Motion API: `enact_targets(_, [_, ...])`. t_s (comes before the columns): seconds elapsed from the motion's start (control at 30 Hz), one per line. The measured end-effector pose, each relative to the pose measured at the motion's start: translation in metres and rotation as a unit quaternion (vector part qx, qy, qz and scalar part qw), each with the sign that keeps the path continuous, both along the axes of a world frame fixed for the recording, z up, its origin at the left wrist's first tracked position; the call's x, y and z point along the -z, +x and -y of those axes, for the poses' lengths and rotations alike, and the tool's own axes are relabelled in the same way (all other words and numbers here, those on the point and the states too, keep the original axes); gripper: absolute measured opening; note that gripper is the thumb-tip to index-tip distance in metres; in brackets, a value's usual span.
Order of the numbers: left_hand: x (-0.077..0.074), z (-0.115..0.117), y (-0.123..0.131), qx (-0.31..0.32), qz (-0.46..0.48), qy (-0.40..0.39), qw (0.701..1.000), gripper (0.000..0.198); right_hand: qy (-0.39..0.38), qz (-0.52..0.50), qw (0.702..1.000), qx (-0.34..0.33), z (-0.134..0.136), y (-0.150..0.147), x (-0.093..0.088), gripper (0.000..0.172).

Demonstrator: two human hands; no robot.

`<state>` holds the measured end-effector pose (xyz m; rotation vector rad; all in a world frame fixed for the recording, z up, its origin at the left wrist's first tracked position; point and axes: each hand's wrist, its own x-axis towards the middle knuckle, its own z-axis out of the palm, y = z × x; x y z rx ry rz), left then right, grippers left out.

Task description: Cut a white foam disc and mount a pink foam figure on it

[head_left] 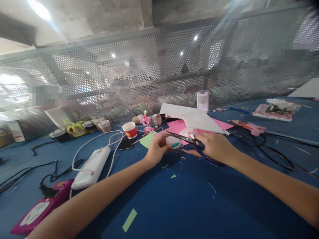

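Between the fingers and thumb of my left hand is a small white paper piece with a rounded edge. My right hand is closed around the dark blue handles of a pair of scissors. Their blades point left, passing just above the white piece; whether they touch it I cannot tell. Behind both hands lie pink paper sheets and a large white sheet with a cut edge. Green paper lies beyond my left hand.
A red-and-white paper cup and a phone stand left of the papers. Nearer are a white power bank and a purple power strip with cables. A pink glue gun lies right. A perforated metal screen rises behind.
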<state>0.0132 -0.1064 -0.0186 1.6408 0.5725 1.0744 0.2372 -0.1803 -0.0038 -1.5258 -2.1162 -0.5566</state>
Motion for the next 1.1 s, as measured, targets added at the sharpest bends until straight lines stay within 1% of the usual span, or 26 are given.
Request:
enact_targets(0.17, [-0.003, 0.002, 0.000, -0.003, -0.003, -0.016, 1.000, 0.039, -0.037, -0.041, 0.998, 0.006, 0.000, -0.002, 0.001, 0.045])
enact_targets(0.27, [-0.003, 0.002, 0.001, -0.007, -0.008, -0.015, 1.000, 0.038, -0.041, -0.062, 0.997, 0.003, -0.003, 0.001, 0.001, 0.043])
enact_targets(0.4, [0.000, -0.001, 0.001, -0.018, -0.006, 0.029, 0.999, 0.038, -0.026, -0.021, 0.999, 0.008, -0.007, 0.008, 0.003, 0.049])
enact_targets(0.5, [0.001, -0.002, 0.001, -0.023, -0.005, 0.048, 0.999, 0.038, -0.030, 0.001, 0.999, 0.024, -0.009, 0.012, 0.005, 0.048])
enact_targets(0.57, [0.001, -0.002, 0.000, -0.028, -0.008, 0.035, 0.999, 0.037, -0.024, 0.000, 0.999, 0.028, -0.010, 0.013, 0.006, 0.047])
enact_targets(0.73, [0.000, -0.001, 0.000, -0.027, -0.007, -0.007, 1.000, 0.030, -0.008, -0.007, 1.000, 0.007, -0.010, 0.011, 0.007, 0.043])
enact_targets(0.9, [-0.001, 0.000, 0.001, -0.019, -0.001, -0.022, 1.000, 0.031, -0.009, -0.008, 1.000, 0.003, -0.008, 0.009, 0.007, 0.040])
enact_targets(1.1, [-0.001, -0.001, 0.001, -0.016, 0.008, -0.022, 1.000, 0.033, -0.006, -0.029, 0.999, -0.019, -0.006, 0.008, 0.003, 0.039])
